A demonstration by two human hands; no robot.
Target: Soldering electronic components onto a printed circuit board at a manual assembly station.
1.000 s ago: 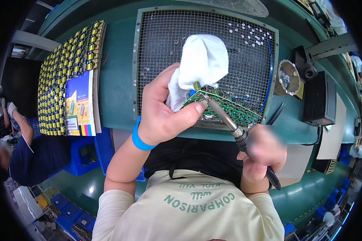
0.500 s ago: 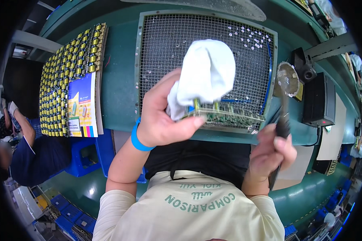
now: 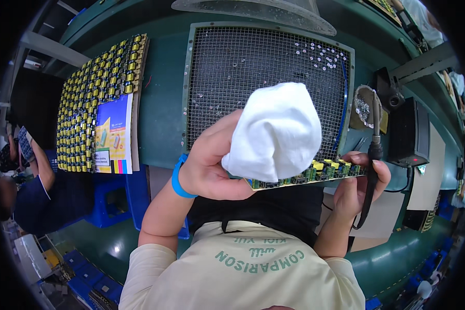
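A circuit board strip [image 3: 341, 168] with yellow and black parts spans the space between my hands. My left hand [image 3: 210, 168] is closed on its left end, thumb along the near edge. Over that end bulges a white cloth [image 3: 276, 132], which hides my left fingertips and much of the strip. My right hand [image 3: 364, 178] pinches the right end. The same hand also holds a soldering iron [image 3: 375, 149] with a black grip, its metal end pointing away from me and its cable hanging down.
Beneath the strip lies a framed wire grid [image 3: 219, 67] with small pale pieces. A dish of metallic bits [image 3: 363, 111] and a black box [image 3: 411, 132] stand right. Several rows of yellow-topped boards [image 3: 88, 108] lie left beside a printed sheet [image 3: 113, 132]. Another person sits far left.
The strip has turned from its pin side to show its yellow parts. The cloth has shifted down and right. My right hand, still with the iron, has come to the strip's right end.
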